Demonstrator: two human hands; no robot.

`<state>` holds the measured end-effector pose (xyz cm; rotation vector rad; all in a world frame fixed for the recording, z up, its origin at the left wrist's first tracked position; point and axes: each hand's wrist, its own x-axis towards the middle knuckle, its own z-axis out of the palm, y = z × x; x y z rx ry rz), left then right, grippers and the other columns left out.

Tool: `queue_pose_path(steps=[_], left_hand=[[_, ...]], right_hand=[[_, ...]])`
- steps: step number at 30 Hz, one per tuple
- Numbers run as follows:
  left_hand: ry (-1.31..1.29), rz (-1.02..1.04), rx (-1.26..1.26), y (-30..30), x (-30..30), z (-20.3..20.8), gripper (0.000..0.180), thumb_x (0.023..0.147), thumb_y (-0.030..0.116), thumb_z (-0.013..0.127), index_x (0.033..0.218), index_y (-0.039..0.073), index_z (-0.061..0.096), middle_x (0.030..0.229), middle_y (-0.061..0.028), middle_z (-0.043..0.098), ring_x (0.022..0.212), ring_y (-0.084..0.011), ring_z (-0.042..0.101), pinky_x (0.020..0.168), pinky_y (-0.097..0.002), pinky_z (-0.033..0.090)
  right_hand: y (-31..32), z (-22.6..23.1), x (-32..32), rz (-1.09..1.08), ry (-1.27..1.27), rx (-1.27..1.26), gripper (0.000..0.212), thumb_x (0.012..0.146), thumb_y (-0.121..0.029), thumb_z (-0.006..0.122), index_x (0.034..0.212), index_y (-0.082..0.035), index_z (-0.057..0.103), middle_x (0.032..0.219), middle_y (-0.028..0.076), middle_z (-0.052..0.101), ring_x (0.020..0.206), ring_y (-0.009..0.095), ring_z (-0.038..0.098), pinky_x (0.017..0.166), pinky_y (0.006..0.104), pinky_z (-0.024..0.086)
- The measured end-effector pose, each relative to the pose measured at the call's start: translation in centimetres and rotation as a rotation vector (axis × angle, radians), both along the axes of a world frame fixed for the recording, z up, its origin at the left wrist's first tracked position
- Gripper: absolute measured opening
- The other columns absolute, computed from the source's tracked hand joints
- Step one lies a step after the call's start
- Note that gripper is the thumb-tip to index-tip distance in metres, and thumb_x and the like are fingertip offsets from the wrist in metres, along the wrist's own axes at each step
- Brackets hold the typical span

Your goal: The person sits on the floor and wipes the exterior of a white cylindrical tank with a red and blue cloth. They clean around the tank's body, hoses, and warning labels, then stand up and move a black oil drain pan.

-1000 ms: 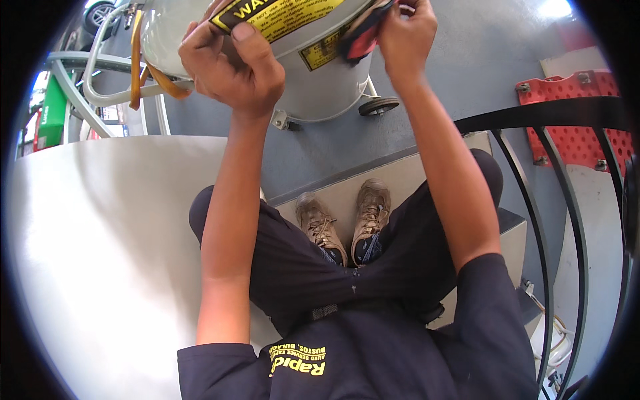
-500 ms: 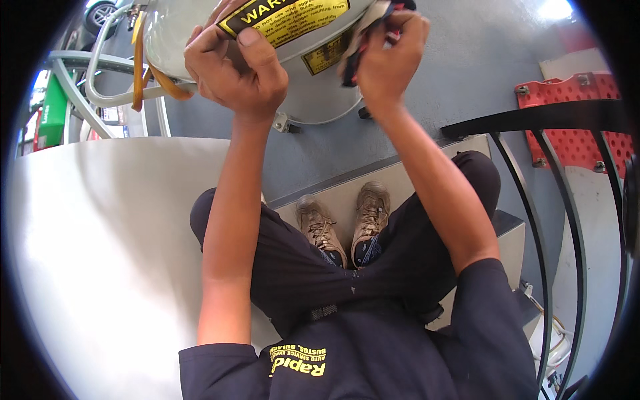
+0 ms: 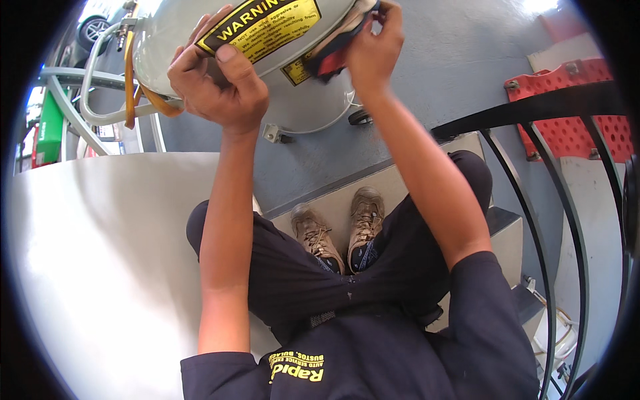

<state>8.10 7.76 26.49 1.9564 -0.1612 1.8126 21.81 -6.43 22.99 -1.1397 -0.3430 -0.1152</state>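
Observation:
A grey metal tank [image 3: 293,93] on small wheels stands in front of me at the top, with a yellow and black label [image 3: 263,27] on its side. My left hand [image 3: 217,83] grips the tank's side over the label's lower left edge. My right hand [image 3: 373,47] presses a red and dark rag [image 3: 333,50] against the tank, to the right of the label. Both forearms reach up from my dark shirt.
An orange hose [image 3: 133,87] and a grey tube frame [image 3: 87,93] hang at the tank's left. A pale curved panel [image 3: 100,267] fills the left. A black metal railing [image 3: 553,200] and a red perforated plate [image 3: 573,127] stand right. My brown shoes [image 3: 340,227] rest on a step.
My right hand has moved the rag leftward and then slightly up across the tank. My left hand kept its grip on the tank. The view shifted a little.

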Motion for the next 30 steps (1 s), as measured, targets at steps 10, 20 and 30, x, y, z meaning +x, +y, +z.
queue_pose_path(steps=[10, 20, 30], left_hand=[[-0.018, 0.101, -0.042, -1.2, 0.0, 0.3, 0.021, 0.112, 0.022, 0.057, 0.116, 0.004, 0.046, 0.115, -0.0141, 0.085, 0.119, -0.0319, 0.079, 0.115, -0.043, 0.043], [-0.013, 0.099, -0.031, -1.1, 0.0, 0.6, 0.022, 0.112, 0.022, 0.055, 0.115, 0.003, 0.045, 0.116, -0.0176, 0.084, 0.118, -0.0331, 0.079, 0.115, -0.0423, 0.043], [-0.02, 0.057, -0.034, -0.9, -0.3, 0.6, 0.022, 0.113, 0.019, 0.055, 0.116, 0.0, 0.044, 0.115, -0.0238, 0.082, 0.115, -0.0329, 0.078, 0.111, -0.0405, 0.049]], right_hand=[[-0.8, -1.4, -0.9, -0.25, -0.184, -0.239, 0.015, 0.096, 0.0, 0.076, 0.11, 0.005, 0.076, 0.1, 0.014, 0.077, 0.098, 0.023, 0.075, 0.09, 0.0375, 0.057], [-1.5, -0.1, -2.7, -0.371, -0.394, -0.443, 0.018, 0.097, -0.003, 0.073, 0.114, -0.002, 0.077, 0.117, 0.016, 0.079, 0.102, 0.032, 0.078, 0.095, 0.0424, 0.061], [-1.5, -0.6, -3.7, -0.303, -0.499, -0.598, 0.042, 0.104, -0.008, 0.057, 0.143, -0.003, 0.071, 0.153, 0.025, 0.065, 0.136, 0.045, 0.067, 0.113, 0.0507, 0.055]])
